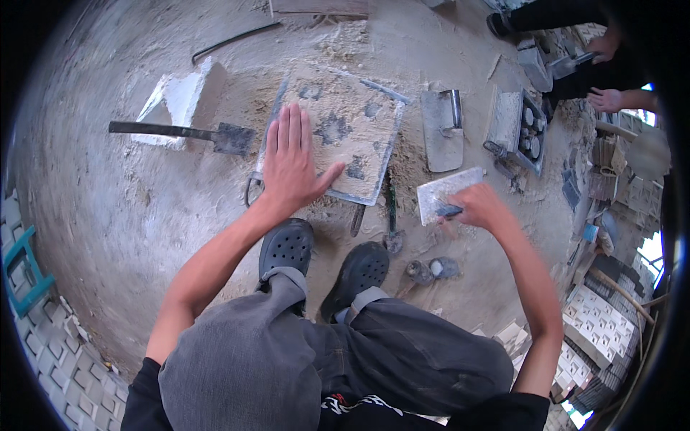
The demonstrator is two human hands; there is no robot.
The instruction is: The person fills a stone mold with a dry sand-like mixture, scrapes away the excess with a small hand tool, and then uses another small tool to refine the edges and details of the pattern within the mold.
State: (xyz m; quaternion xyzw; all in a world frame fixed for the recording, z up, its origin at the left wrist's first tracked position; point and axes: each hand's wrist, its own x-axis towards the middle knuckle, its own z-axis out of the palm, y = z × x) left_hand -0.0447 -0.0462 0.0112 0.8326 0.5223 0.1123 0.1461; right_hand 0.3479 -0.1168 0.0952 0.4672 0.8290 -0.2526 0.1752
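In front of my feet lies a square plate or mould [389, 154] with a greyish rim and a handle at its near edge. Crumbly sand-coloured material [345, 100] covers most of its top, with dark patches showing through. My left hand [291, 161] rests flat over its left part, fingers stretched out and together, thumb spread. Off the plate's near right corner, my right hand [476, 206] is wrapped round the handle of a rectangular plastering trowel [433, 192], its dusty blade tilted. A second trowel [440, 147] lies on the ground just beyond.
A small flat-bladed shovel [233, 138] leans by a white block [176, 104]; a hooked bar [233, 42] lies beyond. To the right sits a box of round pieces [530, 136]. Another person's hand [604, 47] holds a trowel. Two small containers [431, 270] stand near my shoe.
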